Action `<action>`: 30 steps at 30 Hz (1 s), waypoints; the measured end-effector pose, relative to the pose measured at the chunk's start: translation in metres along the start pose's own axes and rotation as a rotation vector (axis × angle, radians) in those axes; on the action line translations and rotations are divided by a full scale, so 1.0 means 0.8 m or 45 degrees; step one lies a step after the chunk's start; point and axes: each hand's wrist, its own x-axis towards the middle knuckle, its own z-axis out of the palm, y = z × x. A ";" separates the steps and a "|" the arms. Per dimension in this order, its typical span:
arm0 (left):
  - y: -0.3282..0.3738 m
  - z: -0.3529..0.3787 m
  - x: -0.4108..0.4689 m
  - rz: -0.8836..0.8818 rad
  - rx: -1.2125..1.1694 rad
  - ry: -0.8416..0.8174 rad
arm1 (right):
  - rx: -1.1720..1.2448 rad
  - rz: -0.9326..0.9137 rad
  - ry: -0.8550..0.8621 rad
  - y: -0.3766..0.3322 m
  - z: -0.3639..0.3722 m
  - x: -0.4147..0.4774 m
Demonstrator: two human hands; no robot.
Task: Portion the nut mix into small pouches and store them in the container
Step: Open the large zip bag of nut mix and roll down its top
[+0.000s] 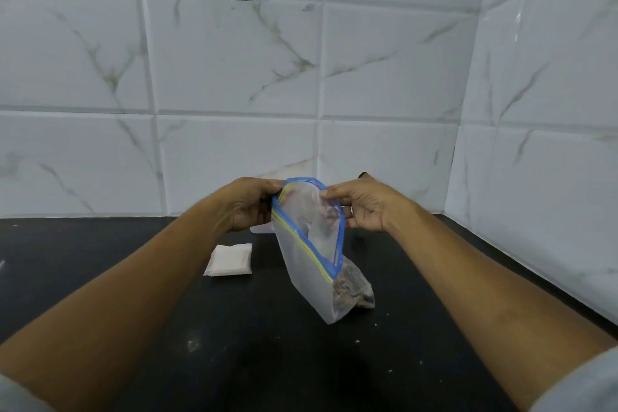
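At frame centre I'm watching the left hand and right hand pinching the limp, slippery zip bag by its stiffer rim over the table (nut mix sagging low, and I'm judging it light).

I count one zip bag with one clump of nut mix at its bottom, and two hands pinching its rim: my left hand and my right hand. One stack of white pouches lies on the one counter; how many are in it I cannot tell.
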 end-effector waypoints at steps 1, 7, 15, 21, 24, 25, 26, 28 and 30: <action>0.000 -0.001 0.001 0.006 -0.014 -0.019 | -0.133 -0.009 0.049 0.001 0.001 -0.002; 0.002 0.010 -0.019 0.102 0.391 0.063 | -0.316 -0.197 0.219 -0.002 0.008 -0.002; 0.011 0.020 -0.042 0.244 1.129 0.188 | -0.307 -0.288 0.349 0.004 0.014 0.001; 0.018 0.029 -0.047 0.178 0.896 0.147 | -0.290 -0.294 0.347 0.002 0.024 0.000; 0.020 0.029 -0.051 0.118 0.573 0.117 | -0.301 -0.270 0.335 -0.003 0.026 -0.004; 0.019 0.030 -0.051 0.094 0.469 0.107 | -0.293 -0.259 0.328 -0.005 0.026 -0.005; 0.018 0.031 -0.051 0.068 0.365 0.092 | -0.263 -0.238 0.311 -0.006 0.027 -0.006; 0.014 0.036 -0.050 0.012 0.152 0.048 | -0.121 -0.150 0.232 -0.007 0.030 -0.007; 0.008 0.042 -0.051 -0.040 -0.051 0.011 | 0.065 -0.035 0.132 -0.008 0.034 -0.009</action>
